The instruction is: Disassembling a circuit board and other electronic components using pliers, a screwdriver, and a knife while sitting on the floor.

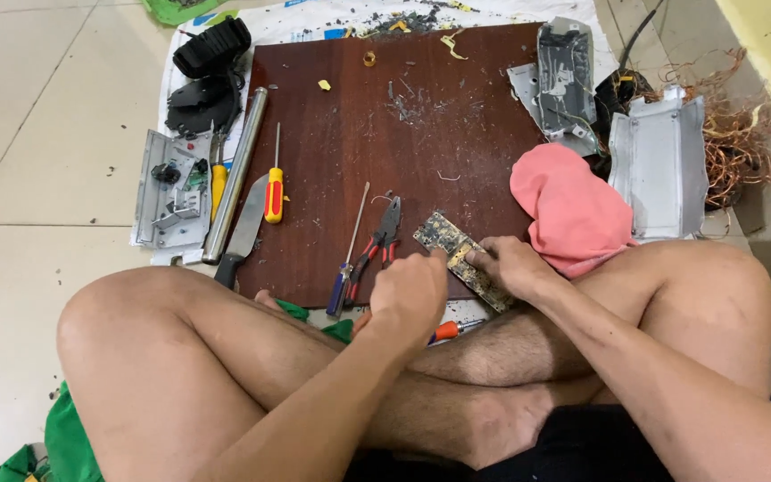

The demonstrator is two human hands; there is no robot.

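Brown wooden board [385, 161] lies on the floor as a worktop in front of a person sitting cross-legged. At its near edge rests a narrow yellowish circuit board [457, 254]. The right hand [515, 268] pinches its near end and pins it down; the left hand [412, 290] is clenched at the board's middle, though what it grips I cannot tell. Good work here seems to need a firm hold low on the board and short, controlled strokes away from the fingers. Red-handled pliers [381, 236] and a blue-handled screwdriver [347, 259] lie just left; a pink cloth [568, 210] sits right.
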